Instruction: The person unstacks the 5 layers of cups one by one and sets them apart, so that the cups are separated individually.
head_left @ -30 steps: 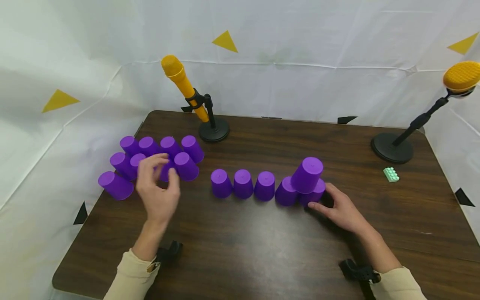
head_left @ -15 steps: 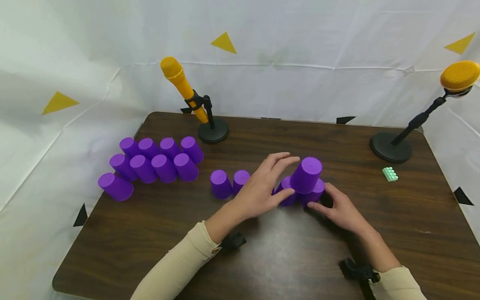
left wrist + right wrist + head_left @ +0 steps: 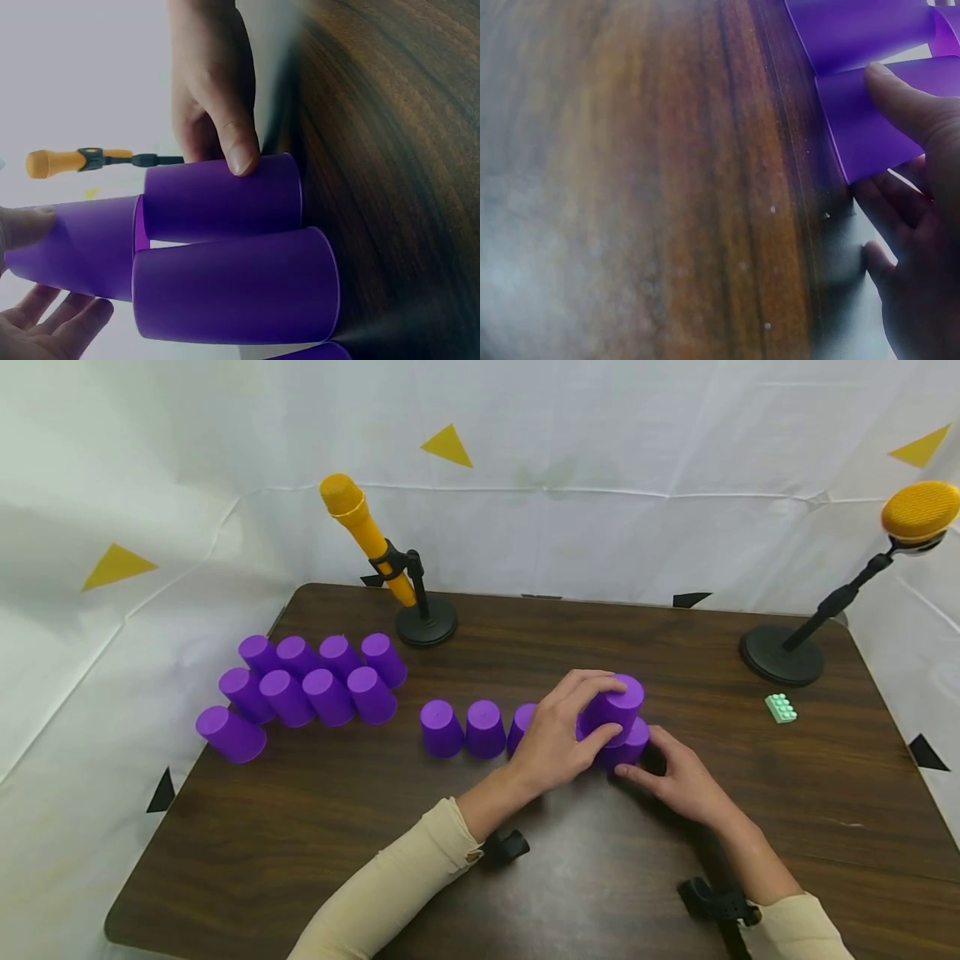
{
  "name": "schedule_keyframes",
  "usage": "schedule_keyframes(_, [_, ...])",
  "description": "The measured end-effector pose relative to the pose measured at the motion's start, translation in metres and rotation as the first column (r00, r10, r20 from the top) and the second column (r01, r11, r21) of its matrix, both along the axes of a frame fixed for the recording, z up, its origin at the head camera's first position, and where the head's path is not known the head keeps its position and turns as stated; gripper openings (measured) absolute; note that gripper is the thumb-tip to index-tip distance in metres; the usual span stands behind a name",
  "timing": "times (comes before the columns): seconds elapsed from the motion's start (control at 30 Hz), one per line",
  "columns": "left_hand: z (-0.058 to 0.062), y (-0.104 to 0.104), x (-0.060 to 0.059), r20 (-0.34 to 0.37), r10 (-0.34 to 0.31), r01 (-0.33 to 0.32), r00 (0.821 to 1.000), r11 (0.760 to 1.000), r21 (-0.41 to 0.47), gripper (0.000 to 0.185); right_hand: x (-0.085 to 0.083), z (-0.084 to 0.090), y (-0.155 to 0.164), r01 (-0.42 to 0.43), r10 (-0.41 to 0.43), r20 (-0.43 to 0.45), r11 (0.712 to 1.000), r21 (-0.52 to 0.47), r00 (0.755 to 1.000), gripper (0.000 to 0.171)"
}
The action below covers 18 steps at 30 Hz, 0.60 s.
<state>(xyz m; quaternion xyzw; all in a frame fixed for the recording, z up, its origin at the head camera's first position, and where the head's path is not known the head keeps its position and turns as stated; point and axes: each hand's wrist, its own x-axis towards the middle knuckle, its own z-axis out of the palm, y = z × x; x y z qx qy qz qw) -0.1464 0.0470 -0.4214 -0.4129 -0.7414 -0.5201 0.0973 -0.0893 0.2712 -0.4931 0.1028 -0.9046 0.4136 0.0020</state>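
Several purple cups stand upside down in a row across the middle of the table. At the row's right end a top cup sits tilted on two base cups. My left hand grips that top cup, fingers over its top and thumb on its near side. My right hand holds the right base cup between thumb and fingers. In the left wrist view the right thumb presses on that base cup, with the top cup to its left. The right wrist view shows the thumb on the cup's wall.
A cluster of upside-down purple cups stands at the left, one cup apart near the table's left edge. A yellow microphone on a stand is at the back, another stand at back right, and a green brick beside it.
My left hand has moved from the cluster at the left across to the right end of the row and closed round the top cup. The right hand has stayed on the base cup.
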Motion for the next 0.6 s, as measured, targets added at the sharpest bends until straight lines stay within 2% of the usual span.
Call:
schedule_keyframes(0.1, [0.0,-0.001,0.001,0.012,-0.005,0.005,1.0,1.0,0.031,0.043,0.001,0.0,0.001,0.004,-0.004,-0.003,1.0,0.005,1.0,0.051])
schedule_keyframes(0.2, [0.003,-0.012,0.004,0.007,0.009,-0.009,1.0,0.999,0.044,0.042,0.001,0.0,0.001,0.008,-0.008,-0.008,1.0,0.018,1.0,0.05])
schedule_keyframes(0.37, [0.015,-0.051,0.013,0.027,0.031,-0.034,0.999,0.994,0.1,0.038,0.001,-0.002,0.001,0.024,-0.023,-0.039,0.999,0.041,0.999,0.048])
schedule_keyframes(0.43, [0.019,-0.073,0.019,0.072,0.032,-0.043,0.997,0.987,0.154,0.037,0.001,-0.002,0.001,0.028,-0.026,-0.047,0.999,0.046,0.999,0.048])
schedule_keyframes(0.5, [0.025,-0.096,0.027,0.123,0.058,-0.083,0.991,0.975,0.205,0.036,0.001,-0.002,0.001,0.029,-0.026,-0.045,0.998,0.049,0.999,0.048])
schedule_keyframes(0.6, [0.035,-0.135,0.04,0.193,0.171,-0.217,0.966,0.944,0.248,0.036,0.0,-0.002,0.001,0.026,-0.024,-0.04,0.999,0.044,0.999,0.048])
